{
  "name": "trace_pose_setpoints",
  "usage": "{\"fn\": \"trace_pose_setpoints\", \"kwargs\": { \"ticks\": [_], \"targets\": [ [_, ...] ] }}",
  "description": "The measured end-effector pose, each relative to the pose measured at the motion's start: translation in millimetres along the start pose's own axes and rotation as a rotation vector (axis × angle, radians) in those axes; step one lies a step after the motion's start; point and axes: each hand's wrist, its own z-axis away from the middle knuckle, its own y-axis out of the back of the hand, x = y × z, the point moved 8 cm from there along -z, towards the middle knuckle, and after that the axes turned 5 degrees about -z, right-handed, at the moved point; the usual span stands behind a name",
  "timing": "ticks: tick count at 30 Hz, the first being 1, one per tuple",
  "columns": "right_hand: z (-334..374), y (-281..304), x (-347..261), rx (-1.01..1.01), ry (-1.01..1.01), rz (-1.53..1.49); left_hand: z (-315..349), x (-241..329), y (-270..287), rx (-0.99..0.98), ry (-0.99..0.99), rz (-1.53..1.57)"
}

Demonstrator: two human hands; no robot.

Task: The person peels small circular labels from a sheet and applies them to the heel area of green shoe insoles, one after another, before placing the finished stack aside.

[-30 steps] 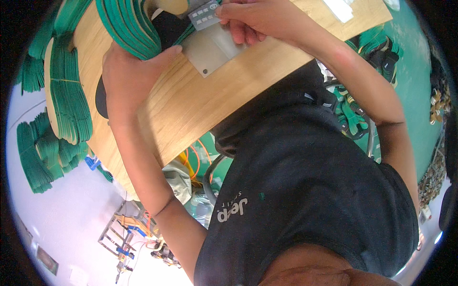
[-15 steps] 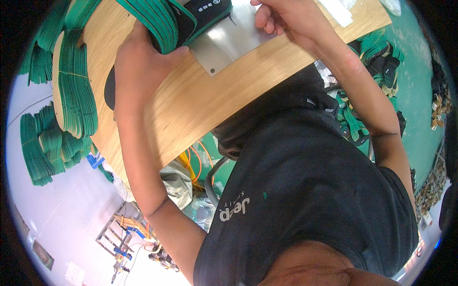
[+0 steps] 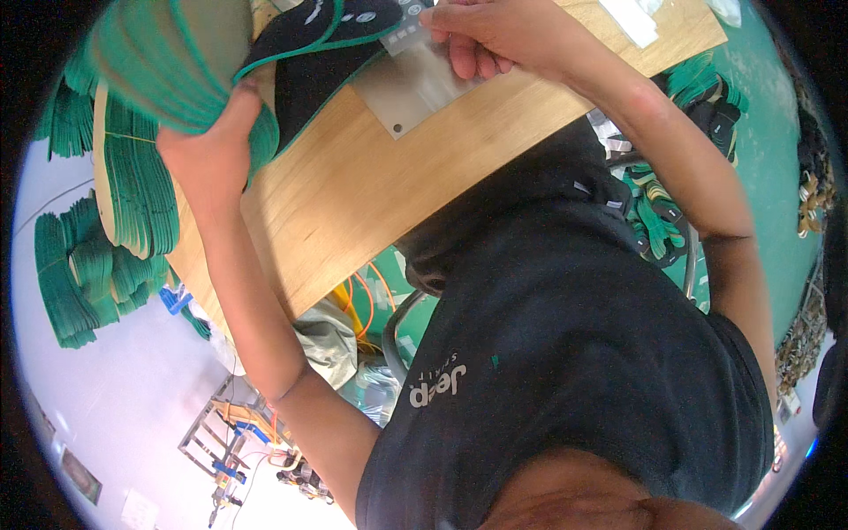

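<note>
A fanned stack of green-edged insoles (image 3: 168,66) is gripped in my left hand (image 3: 210,159), its thumb pressed along the near side; motion blurs the stack. Beside it, black-topped insoles (image 3: 309,84) with green rims splay toward the right, over the table and the edge of a shiny metal plate (image 3: 411,102). My right hand (image 3: 503,35) is above that plate, its fingers curled and the thumb and forefinger pinched at a small clear sheet with pale marks (image 3: 406,34), next to the top insole.
The wooden table (image 3: 353,185) slants across the view. Bundled green insoles (image 3: 137,185) stand at its left edge, with more bundles (image 3: 75,265) beyond. A white strip (image 3: 629,19) lies at the right. Piles of green and black insoles (image 3: 658,216) sit low on the right.
My left hand has moved left, tilting and fanning the insole stack. My right hand has shifted left to the top insole, where the clear sheet now shows.
</note>
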Motion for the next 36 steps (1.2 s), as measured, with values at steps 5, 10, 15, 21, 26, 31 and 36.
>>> {"fn": "trace_pose_setpoints", "kwargs": {
  "ticks": [5, 10, 15, 21, 26, 31, 36],
  "targets": [
    [-2.7, -2.4, -2.2, -0.019, -0.113, 0.012, -0.4, -6.9, 16.1, 0.173, -0.053, 0.272],
    [-8.6, 0.0, 6.8, -0.001, -0.149, -0.024, 3.7, -9.8, 19.5, 0.175, -0.02, 0.36],
    [-6.5, 0.3, 7.3, 0.001, -0.121, -0.06, 4.7, -15.1, 21.5, 0.17, 0.024, 0.293],
    [-7.7, 2.0, 5.5, 0.007, -0.144, -0.064, 2.0, -9.7, 21.9, 0.19, -0.04, 0.281],
    [-9.0, -3.6, 5.7, -0.054, -0.129, -0.061, 5.7, -9.7, 16.8, 0.201, 0.014, 0.306],
    [-0.1, -1.5, -1.3, 0.02, -0.142, -0.052, 9.7, -5.0, 3.4, 0.083, 0.074, 0.133],
    [1.5, -0.4, -1.7, -0.009, -0.06, -0.091, 10.3, 32.6, -35.2, -0.237, -0.043, -0.36]
  ]
}}
